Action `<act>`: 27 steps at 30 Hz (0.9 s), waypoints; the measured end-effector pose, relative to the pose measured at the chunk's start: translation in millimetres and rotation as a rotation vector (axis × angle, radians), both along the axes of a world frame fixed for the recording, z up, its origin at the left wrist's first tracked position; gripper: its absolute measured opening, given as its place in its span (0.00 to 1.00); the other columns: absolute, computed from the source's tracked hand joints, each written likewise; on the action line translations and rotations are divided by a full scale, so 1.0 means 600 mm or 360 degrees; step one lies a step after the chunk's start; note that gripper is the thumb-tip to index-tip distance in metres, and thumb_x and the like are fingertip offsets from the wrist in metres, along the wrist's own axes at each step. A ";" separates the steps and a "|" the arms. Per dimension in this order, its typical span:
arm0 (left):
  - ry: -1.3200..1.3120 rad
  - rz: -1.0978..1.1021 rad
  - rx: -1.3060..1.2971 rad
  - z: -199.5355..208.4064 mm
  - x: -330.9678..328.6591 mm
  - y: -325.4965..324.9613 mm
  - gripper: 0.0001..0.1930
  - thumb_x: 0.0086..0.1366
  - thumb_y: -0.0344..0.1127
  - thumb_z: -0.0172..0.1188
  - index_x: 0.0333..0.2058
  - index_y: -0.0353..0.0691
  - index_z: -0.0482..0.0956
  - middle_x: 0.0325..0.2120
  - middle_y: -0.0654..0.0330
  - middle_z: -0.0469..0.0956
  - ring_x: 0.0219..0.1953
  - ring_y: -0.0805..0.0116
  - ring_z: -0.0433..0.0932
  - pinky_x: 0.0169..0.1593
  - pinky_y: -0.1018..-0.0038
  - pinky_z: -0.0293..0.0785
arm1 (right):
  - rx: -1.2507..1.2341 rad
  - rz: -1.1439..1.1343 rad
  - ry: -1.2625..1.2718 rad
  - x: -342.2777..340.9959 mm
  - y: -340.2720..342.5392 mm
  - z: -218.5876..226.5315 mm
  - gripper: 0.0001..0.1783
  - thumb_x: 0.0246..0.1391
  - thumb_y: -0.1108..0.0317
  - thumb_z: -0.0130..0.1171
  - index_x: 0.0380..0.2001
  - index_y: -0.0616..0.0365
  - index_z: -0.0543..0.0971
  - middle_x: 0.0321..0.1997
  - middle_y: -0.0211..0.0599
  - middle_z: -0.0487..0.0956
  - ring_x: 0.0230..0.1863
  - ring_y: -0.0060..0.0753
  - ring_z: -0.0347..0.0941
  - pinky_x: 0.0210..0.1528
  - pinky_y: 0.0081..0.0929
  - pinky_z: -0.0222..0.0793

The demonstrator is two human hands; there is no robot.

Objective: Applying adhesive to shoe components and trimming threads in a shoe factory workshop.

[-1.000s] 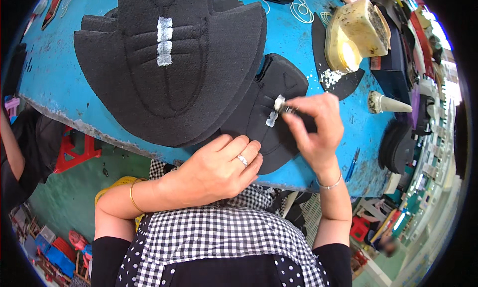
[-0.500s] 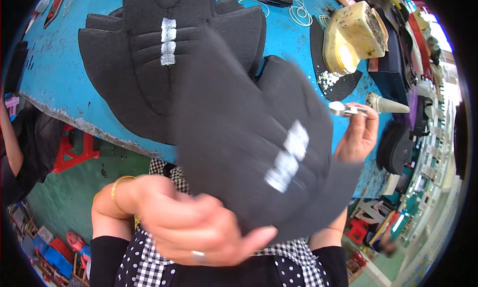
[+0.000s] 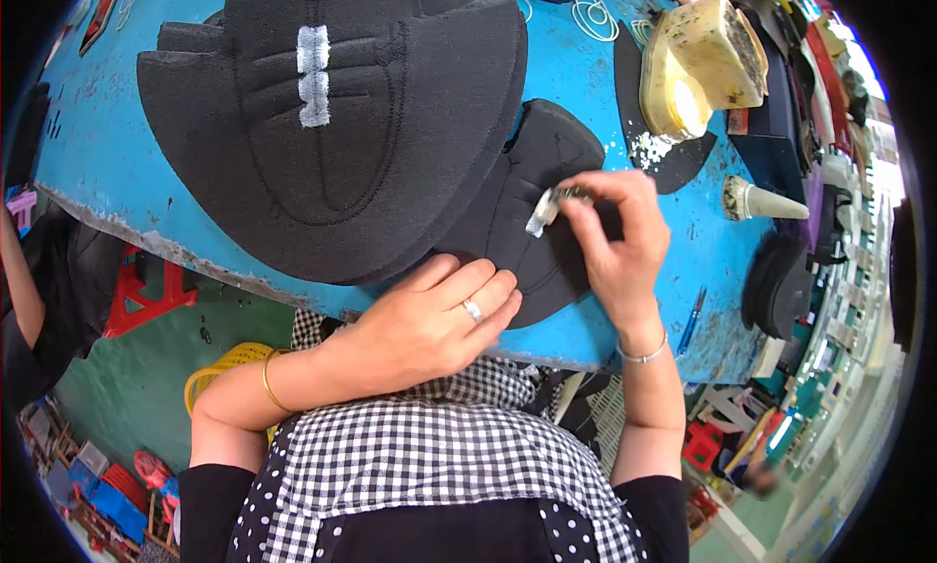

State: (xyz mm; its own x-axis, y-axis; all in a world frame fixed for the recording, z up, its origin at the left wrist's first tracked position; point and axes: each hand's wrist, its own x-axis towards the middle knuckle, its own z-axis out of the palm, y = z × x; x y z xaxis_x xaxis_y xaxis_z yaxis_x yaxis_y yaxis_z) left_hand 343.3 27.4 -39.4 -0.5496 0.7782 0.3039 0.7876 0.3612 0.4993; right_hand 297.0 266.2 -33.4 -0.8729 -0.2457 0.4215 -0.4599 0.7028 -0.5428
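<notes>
My right hand (image 3: 625, 236) pinches a small brush (image 3: 561, 204) with a whitish tip. Its tip touches a black padded fabric piece (image 3: 542, 265) on the bench, where a short white smear (image 3: 535, 226) shows. My left hand (image 3: 439, 314) lies with its fingers outstretched on the near left edge of that piece and holds nothing. Beside it, up and to the left, is a stack of similar black fabric pieces (image 3: 342, 173), the top one bearing a white strip (image 3: 313, 77) down its middle.
On the blue bench (image 3: 146, 153) at right stand a cream-coloured container (image 3: 673, 85) with white stuff in its mouth and a pale cone (image 3: 766, 202). A blue pen (image 3: 693, 321) and more black pieces (image 3: 776, 285) lie nearer. A red stool (image 3: 146, 295) stands at left, near another person's arm (image 3: 21, 280).
The black piece that my left hand held raised now appears to lie on the stack. My left hand has come down onto another piece, and my right hand has moved left, bringing the brush to it.
</notes>
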 end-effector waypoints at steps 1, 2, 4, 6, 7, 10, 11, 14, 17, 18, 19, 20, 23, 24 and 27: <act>0.0105 0.0007 -0.0020 -0.003 0.000 0.003 0.21 0.55 0.42 0.68 0.45 0.36 0.82 0.45 0.56 0.78 0.46 0.60 0.77 0.48 0.67 0.74 | 0.0014 -0.0061 0.0045 -0.009 0.001 0.000 0.11 0.46 0.74 0.72 0.33 0.55 0.80 0.33 0.31 0.82 0.34 0.36 0.74 0.40 0.31 0.65; 0.0208 0.0018 -0.0043 -0.004 0.000 0.004 0.20 0.54 0.41 0.68 0.44 0.36 0.82 0.45 0.56 0.78 0.46 0.61 0.77 0.47 0.67 0.74 | 0.0034 -0.0052 0.0149 -0.019 0.002 0.000 0.11 0.46 0.74 0.72 0.33 0.55 0.80 0.33 0.30 0.82 0.34 0.35 0.74 0.40 0.31 0.65; 0.0206 0.0025 -0.0048 -0.001 -0.001 0.005 0.20 0.54 0.40 0.68 0.44 0.36 0.82 0.45 0.56 0.78 0.45 0.61 0.77 0.46 0.68 0.75 | 0.0113 0.0008 0.0222 -0.025 0.004 0.005 0.12 0.45 0.73 0.72 0.33 0.54 0.80 0.34 0.29 0.82 0.34 0.34 0.75 0.41 0.32 0.64; 0.0201 0.0023 -0.0042 0.002 -0.002 0.005 0.19 0.54 0.39 0.68 0.43 0.36 0.82 0.45 0.55 0.78 0.45 0.61 0.78 0.44 0.68 0.75 | 0.0241 0.0096 0.0280 -0.014 0.004 0.012 0.13 0.43 0.72 0.73 0.32 0.52 0.80 0.34 0.28 0.83 0.34 0.34 0.75 0.42 0.34 0.64; 0.0190 0.0039 -0.0015 0.003 -0.003 0.006 0.18 0.54 0.38 0.66 0.43 0.36 0.82 0.44 0.56 0.78 0.44 0.62 0.78 0.43 0.69 0.75 | 0.0220 0.0174 0.0242 -0.003 0.004 0.015 0.14 0.40 0.71 0.75 0.32 0.52 0.80 0.33 0.28 0.82 0.34 0.34 0.75 0.42 0.35 0.64; 0.0191 0.0061 -0.0033 0.007 -0.007 0.011 0.17 0.54 0.36 0.63 0.42 0.36 0.83 0.38 0.58 0.77 0.39 0.65 0.77 0.38 0.71 0.74 | 0.0103 0.0315 -0.0077 0.036 0.009 0.021 0.14 0.40 0.71 0.75 0.32 0.53 0.82 0.31 0.29 0.82 0.33 0.35 0.75 0.42 0.33 0.65; 0.0186 0.0073 -0.0098 0.009 -0.008 0.012 0.16 0.54 0.35 0.62 0.42 0.35 0.83 0.33 0.60 0.76 0.35 0.67 0.76 0.35 0.72 0.73 | -0.0047 0.0216 -0.0119 0.046 0.013 0.021 0.13 0.41 0.72 0.74 0.32 0.54 0.82 0.31 0.29 0.83 0.33 0.35 0.76 0.42 0.33 0.66; 0.0256 -0.0053 0.0196 0.023 -0.009 0.023 0.16 0.53 0.33 0.61 0.41 0.34 0.83 0.23 0.66 0.69 0.26 0.72 0.72 0.28 0.75 0.67 | -0.0689 -0.0053 -0.0051 0.047 0.045 0.028 0.12 0.55 0.74 0.66 0.42 0.60 0.77 0.38 0.39 0.83 0.40 0.30 0.77 0.47 0.31 0.71; 0.0701 -0.0284 0.0792 0.047 -0.012 0.029 0.13 0.49 0.28 0.61 0.35 0.37 0.86 0.19 0.69 0.59 0.21 0.76 0.63 0.23 0.79 0.58 | -0.1045 -0.0326 -0.0013 0.029 0.082 0.041 0.09 0.63 0.74 0.58 0.45 0.62 0.74 0.43 0.43 0.81 0.44 0.28 0.76 0.51 0.28 0.72; 0.0871 -0.0361 0.0950 0.058 -0.013 0.027 0.13 0.48 0.26 0.60 0.34 0.39 0.87 0.19 0.69 0.58 0.21 0.77 0.62 0.23 0.79 0.57 | -0.1154 -0.0374 0.0005 0.025 0.089 0.042 0.07 0.65 0.73 0.56 0.44 0.63 0.74 0.44 0.43 0.81 0.45 0.27 0.76 0.50 0.27 0.72; 0.0996 -0.0423 0.1001 0.068 -0.018 0.017 0.15 0.47 0.25 0.58 0.33 0.42 0.88 0.19 0.70 0.58 0.21 0.77 0.62 0.24 0.80 0.57 | -0.1287 -0.0457 0.0012 0.025 0.091 0.042 0.06 0.66 0.73 0.54 0.44 0.63 0.74 0.44 0.42 0.80 0.46 0.26 0.76 0.50 0.26 0.72; 0.1101 -0.0464 0.1060 0.077 -0.024 0.000 0.16 0.46 0.24 0.57 0.33 0.46 0.89 0.19 0.71 0.58 0.22 0.78 0.62 0.24 0.81 0.57 | -0.1264 -0.0419 0.0020 0.026 0.091 0.040 0.06 0.66 0.73 0.54 0.44 0.63 0.74 0.44 0.42 0.80 0.46 0.26 0.76 0.50 0.26 0.72; 0.1169 0.0208 0.0580 0.109 -0.034 -0.069 0.14 0.48 0.32 0.62 0.36 0.43 0.86 0.25 0.68 0.67 0.25 0.71 0.67 0.31 0.75 0.66 | -0.1007 -0.0600 -0.0357 0.044 0.074 0.030 0.06 0.64 0.75 0.56 0.43 0.63 0.76 0.44 0.39 0.80 0.45 0.23 0.75 0.49 0.23 0.71; 0.0978 0.0531 0.0243 0.117 -0.029 -0.087 0.16 0.47 0.35 0.66 0.37 0.46 0.86 0.27 0.68 0.69 0.27 0.68 0.68 0.33 0.72 0.68 | -0.1051 -0.0405 -0.0312 0.044 0.067 0.024 0.07 0.61 0.77 0.59 0.42 0.62 0.77 0.42 0.37 0.81 0.42 0.23 0.75 0.47 0.22 0.71; 0.0370 0.0713 0.0048 0.106 -0.029 -0.110 0.20 0.45 0.40 0.74 0.41 0.53 0.86 0.31 0.67 0.73 0.33 0.65 0.73 0.36 0.67 0.72 | -0.0709 -0.0213 -0.0386 0.045 0.046 0.013 0.09 0.54 0.79 0.65 0.39 0.61 0.79 0.37 0.33 0.82 0.36 0.21 0.75 0.42 0.21 0.71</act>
State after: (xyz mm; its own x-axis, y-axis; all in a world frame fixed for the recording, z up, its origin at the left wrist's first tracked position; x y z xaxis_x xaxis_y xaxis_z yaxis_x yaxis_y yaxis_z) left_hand 326.2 -38.5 24.4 -0.7426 0.4704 0.4767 0.6501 0.6773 0.3444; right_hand 323.9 293.8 -25.6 -0.9699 0.0318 0.2416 -0.2059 0.4234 -0.8822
